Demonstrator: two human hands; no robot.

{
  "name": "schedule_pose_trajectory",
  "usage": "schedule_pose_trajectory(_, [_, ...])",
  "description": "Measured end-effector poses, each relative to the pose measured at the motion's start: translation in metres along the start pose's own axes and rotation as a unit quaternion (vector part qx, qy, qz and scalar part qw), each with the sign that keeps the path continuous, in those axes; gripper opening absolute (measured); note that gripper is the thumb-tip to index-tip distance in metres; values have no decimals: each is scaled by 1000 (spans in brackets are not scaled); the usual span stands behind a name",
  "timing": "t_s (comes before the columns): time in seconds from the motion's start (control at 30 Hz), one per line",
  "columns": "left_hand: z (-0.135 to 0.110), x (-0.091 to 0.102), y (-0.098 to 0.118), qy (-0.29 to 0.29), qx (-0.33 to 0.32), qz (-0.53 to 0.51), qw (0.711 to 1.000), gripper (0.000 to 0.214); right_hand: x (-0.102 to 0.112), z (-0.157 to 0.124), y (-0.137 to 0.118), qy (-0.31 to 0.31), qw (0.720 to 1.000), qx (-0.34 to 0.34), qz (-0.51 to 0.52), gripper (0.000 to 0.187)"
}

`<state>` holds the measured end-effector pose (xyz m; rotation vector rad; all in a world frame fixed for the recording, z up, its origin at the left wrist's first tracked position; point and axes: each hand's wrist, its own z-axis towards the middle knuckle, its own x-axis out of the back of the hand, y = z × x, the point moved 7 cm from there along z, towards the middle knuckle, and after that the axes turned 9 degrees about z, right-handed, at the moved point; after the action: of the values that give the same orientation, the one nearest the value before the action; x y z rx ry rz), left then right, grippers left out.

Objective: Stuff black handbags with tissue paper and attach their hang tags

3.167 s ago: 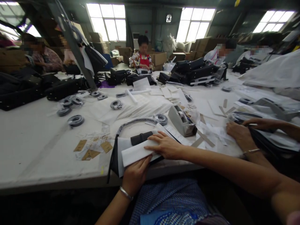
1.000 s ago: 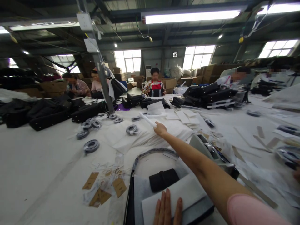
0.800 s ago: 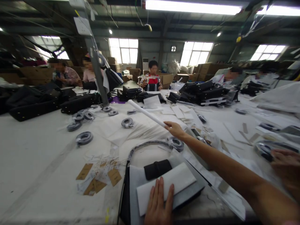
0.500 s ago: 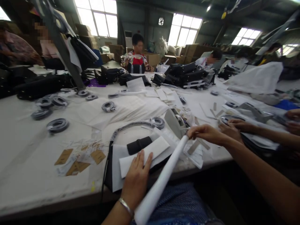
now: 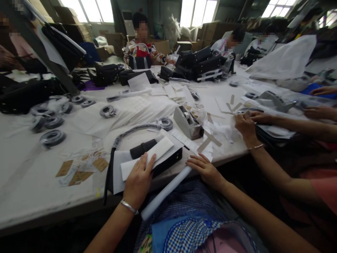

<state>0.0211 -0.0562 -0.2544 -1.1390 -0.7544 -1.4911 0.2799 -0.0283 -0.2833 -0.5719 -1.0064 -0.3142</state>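
Note:
My left hand (image 5: 138, 179) lies flat, fingers together, on a folded white strip (image 5: 160, 149). Under that strip are a white sheet (image 5: 118, 165) and a black bag (image 5: 170, 162), lying near the table's front edge. The bag's long handle (image 5: 135, 129), wrapped in clear film, arcs away behind it. My right hand (image 5: 206, 170) has its fingers stretched out at the table edge, over the upper end of a white paper-like roll (image 5: 165, 193). This roll slants down across my lap, its lower end near my left wrist.
A grey tape dispenser (image 5: 188, 123) stands behind my right hand. Brown tags (image 5: 81, 172) and coiled wrapped handles (image 5: 52, 138) lie on the left. Black bags (image 5: 202, 65) are piled at the back. A co-worker's hands (image 5: 247, 126) work close on my right.
My right hand has come down and nearer from beside the tape dispenser, its fingers now straightened; the roll's upper end has dropped with it. My left hand still presses on the white strip.

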Motion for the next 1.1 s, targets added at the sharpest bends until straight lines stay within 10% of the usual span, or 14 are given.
schedule_pose_trajectory(0.37, [15, 7, -10, -89, 2, -20, 996, 55, 17, 27, -35, 66, 997, 38, 27, 31])
schedule_pose_trajectory(0.67, [8, 5, -8, -58, 7, -38, 998, 55, -3, 58, -39, 254, 966, -7, -51, 25])
schedule_pose_trajectory(1.1, [-1, 0, 2, 6, -29, 3, 1000, 63, 8, 38, -27, 262, 963, 13, 65, 45])
